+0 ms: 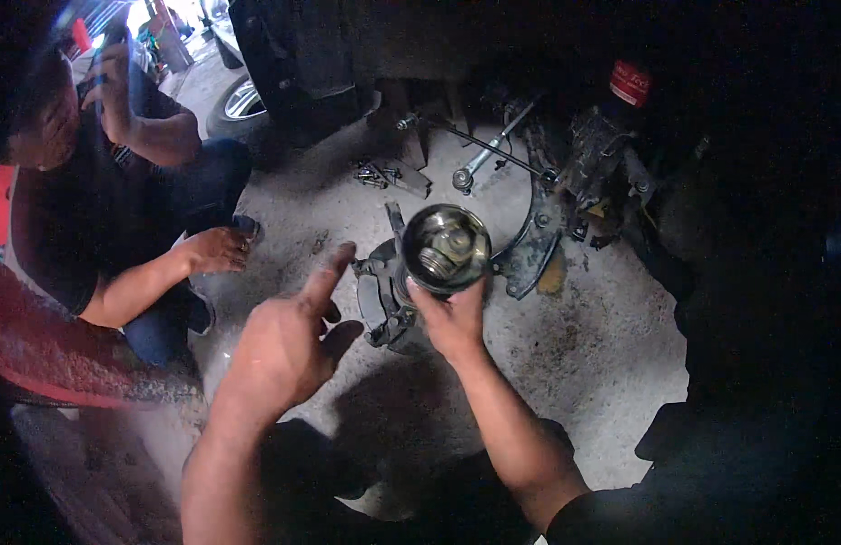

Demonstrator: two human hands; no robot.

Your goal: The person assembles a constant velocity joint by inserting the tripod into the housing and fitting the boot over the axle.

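In my right hand (455,325) is a round, shiny metal bowl (477,245), its mouth facing up toward me. My thumb and fingers grip its near edge. Inside lies a ringed, rounded metal part (446,252), too blurred to name. My left hand (289,345) is off to the left of the bowl, index finger stretched forward, thumb apart, other fingers curled. It appears to hold nothing. Below and behind the bowl stands a wheel hub and brake assembly (373,300), partly covered by the bowl and my right hand.
A curved suspension arm (539,238) and a rod (498,150) lie right and beyond. Several bolts (375,173) rest on the concrete floor (593,318). At left a co-worker (139,200) crouches, one hand raised near the head. A wheel (239,104) stands behind; dark bodywork hangs overhead.
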